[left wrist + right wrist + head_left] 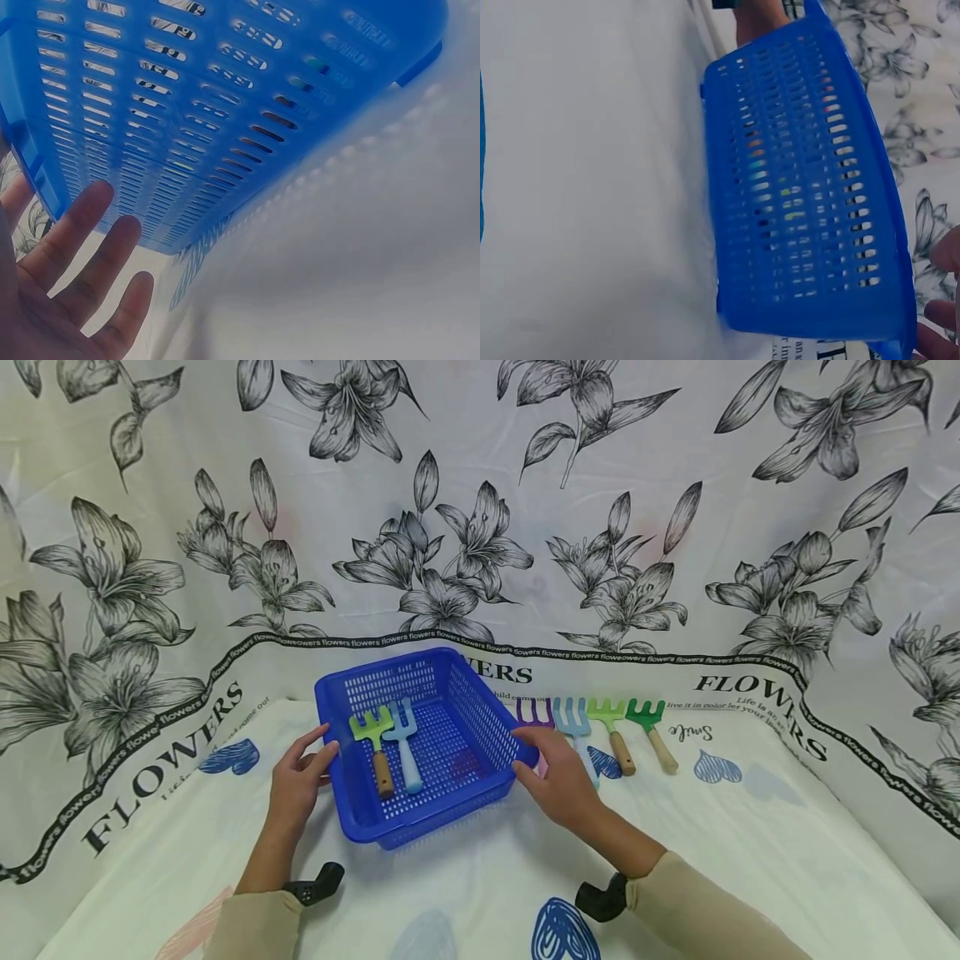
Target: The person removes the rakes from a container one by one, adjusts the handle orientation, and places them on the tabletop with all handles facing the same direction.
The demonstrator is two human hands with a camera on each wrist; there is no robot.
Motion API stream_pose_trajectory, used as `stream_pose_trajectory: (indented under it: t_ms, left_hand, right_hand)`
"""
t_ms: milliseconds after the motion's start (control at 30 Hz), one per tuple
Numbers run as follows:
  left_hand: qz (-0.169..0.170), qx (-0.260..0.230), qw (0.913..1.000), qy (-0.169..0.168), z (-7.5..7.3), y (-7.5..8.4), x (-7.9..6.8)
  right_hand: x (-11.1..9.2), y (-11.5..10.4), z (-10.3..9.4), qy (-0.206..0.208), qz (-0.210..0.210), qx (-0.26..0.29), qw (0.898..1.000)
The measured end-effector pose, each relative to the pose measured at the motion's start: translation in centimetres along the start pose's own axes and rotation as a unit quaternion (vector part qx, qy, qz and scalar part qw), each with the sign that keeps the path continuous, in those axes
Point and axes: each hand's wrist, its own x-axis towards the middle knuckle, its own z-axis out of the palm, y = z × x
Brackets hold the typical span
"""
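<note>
A blue plastic basket [450, 817] with slotted walls is held tilted over the white cloth, its inside facing me. My left hand [297, 781] grips its left rim; in the left wrist view several fingers [112, 259] spread out beneath the rim. At the right corner, my right hand [561, 777] pinches the rim between thumb and fingers. Inside lie a light green hand rake [377, 747] with a wooden handle and a light blue hand fork [405, 747], side by side. The right wrist view shows the basket's outer wall [802, 195] and only some fingertips of the right hand.
Behind the right hand, a row of hand rakes lies on the cloth: purple [535, 712], light blue [573, 718], light green [613, 735] and dark green [651, 731]. A flower-printed curtain [450, 527] stands at the back. The white cloth [750, 843] bears printed hearts.
</note>
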Motion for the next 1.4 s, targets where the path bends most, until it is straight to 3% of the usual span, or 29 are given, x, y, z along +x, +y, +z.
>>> stream_pose_trajectory:
  t_ms: [133,400,567,700,933,1400]
  left_hand:
    - [-0.002,-0.001,1.0,0.002,0.0,-0.1,0.0]
    - [-0.006,-0.004,1.0,0.007,-0.1,-0.3,0.0]
    - [-0.003,-0.008,1.0,0.005,-0.1,-0.2,0.0]
    - [-0.007,-0.005,0.9999,0.007,0.0,0.0,-0.2]
    - [-0.014,-0.002,0.9999,0.008,0.2,-0.2,-0.4]
    - [0.0,-0.007,1.0,0.001,0.2,0.0,-0.1]
  right_hand:
    - [0.3,-0.7,0.5,-0.014,-0.023,0.007,1.0]
    - [1.4,-2.3,1.3,-0.056,-0.018,0.056,0.997]
    - [2.3,-3.6,1.9,-0.093,0.028,0.088,0.991]
    - [3.2,-4.8,2.4,-0.122,0.084,0.071,0.986]
    - [4.9,-5.9,3.8,-0.176,0.154,0.052,0.971]
    - [6.9,-5.9,5.7,-0.275,0.164,0.12,0.94]
